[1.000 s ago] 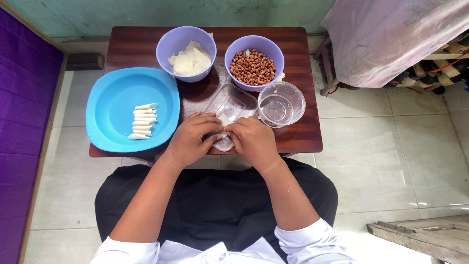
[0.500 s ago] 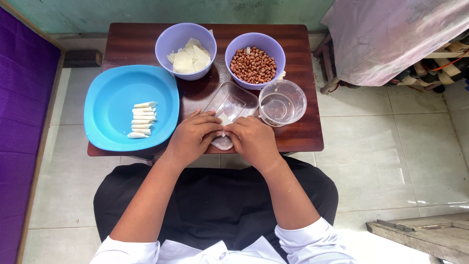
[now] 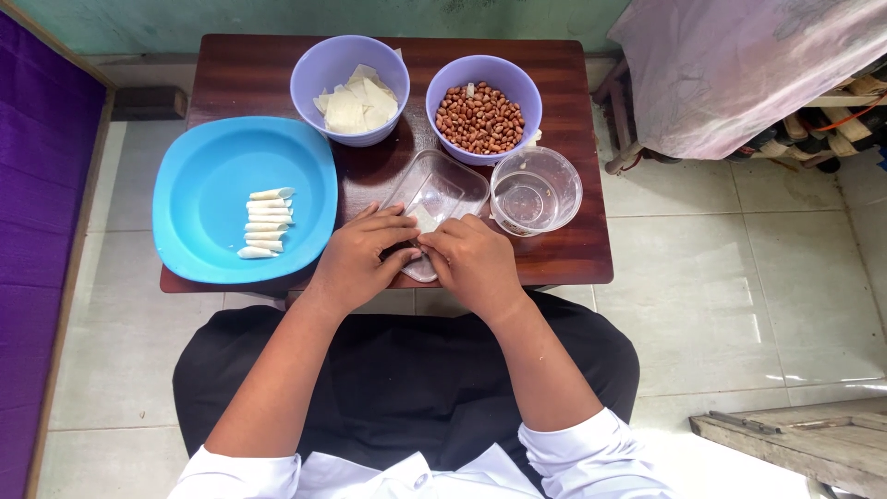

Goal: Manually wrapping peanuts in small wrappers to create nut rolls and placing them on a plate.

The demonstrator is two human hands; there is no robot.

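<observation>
My left hand [image 3: 358, 261] and my right hand [image 3: 473, 261] meet over a clear plastic tray [image 3: 442, 185] at the table's near edge. Their fingertips pinch a small pale wrapper piece [image 3: 423, 222] between them. To the left, a blue plate [image 3: 212, 166] carries a row of several rolled white sticks [image 3: 266, 223]. Behind the hands stand a lavender bowl of cut white wrappers [image 3: 351, 92] and a lavender bowl of peanuts [image 3: 482, 109]. A clear round cup [image 3: 536, 190] sits just right of the tray.
Everything rests on a small dark wooden table [image 3: 573, 249] over a tiled floor. A purple panel [image 3: 37, 185] runs along the left. A cloth-draped stand [image 3: 739, 74] is at the right, wooden boards [image 3: 795, 444] at bottom right.
Both hands stay together over the clear tray, with only small finger movements on the wrapper piece. The view has shifted slightly.
</observation>
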